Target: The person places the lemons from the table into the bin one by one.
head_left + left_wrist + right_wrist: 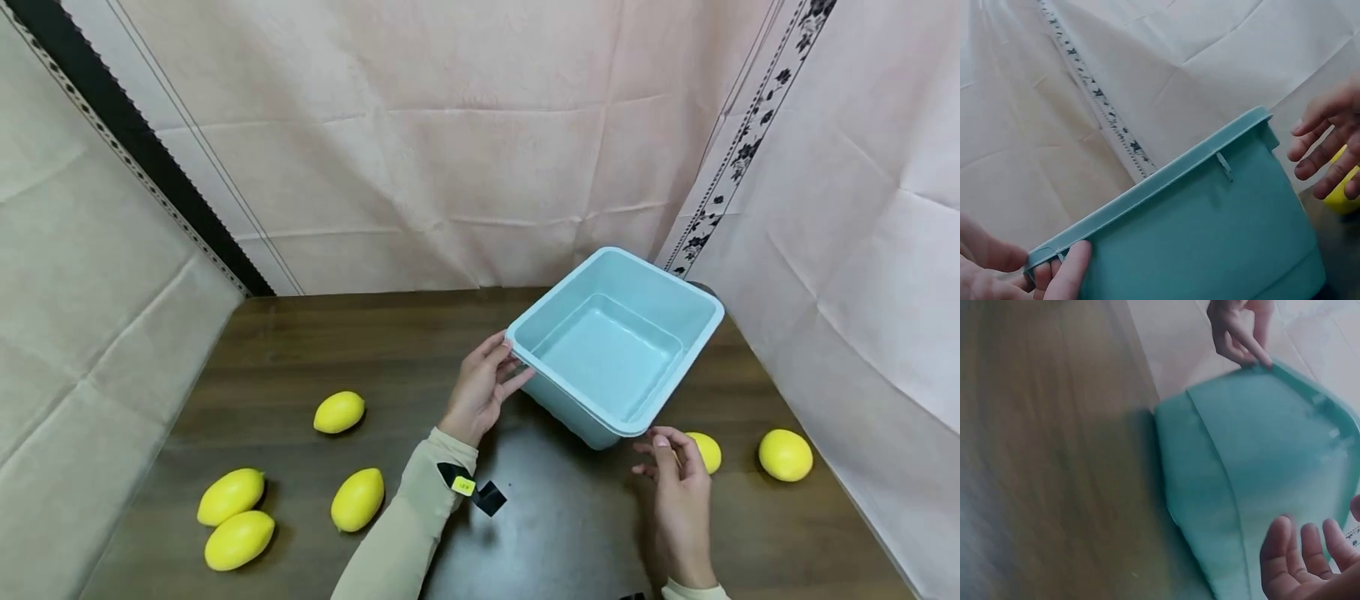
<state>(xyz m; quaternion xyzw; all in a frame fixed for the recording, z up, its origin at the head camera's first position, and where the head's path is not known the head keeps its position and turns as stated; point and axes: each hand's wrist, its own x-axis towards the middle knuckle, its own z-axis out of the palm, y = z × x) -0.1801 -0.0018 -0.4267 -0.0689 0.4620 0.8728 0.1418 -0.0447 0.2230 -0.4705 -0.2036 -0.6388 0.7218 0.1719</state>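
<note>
Across the dark wooden counter point(300, 342), on its right half, I have the light-blue plastic basin point(609, 350), open side up; whether its base touches the counter I can't tell. My left grip point(483, 387) pinches the rim at the basin's left corner, so the basin extends rightward and away from it. My right grip point(678, 500) is loose, fingers slightly bent around nothing, just beside the near corner. Six yellow lemons point(340, 412) lie around: four left, two right, one partly hidden by the right grip.

A lemon point(707, 452) partly hidden behind the right hand point(681, 502), the tabletop point(1072, 456) blurred in the right wrist view.
</note>
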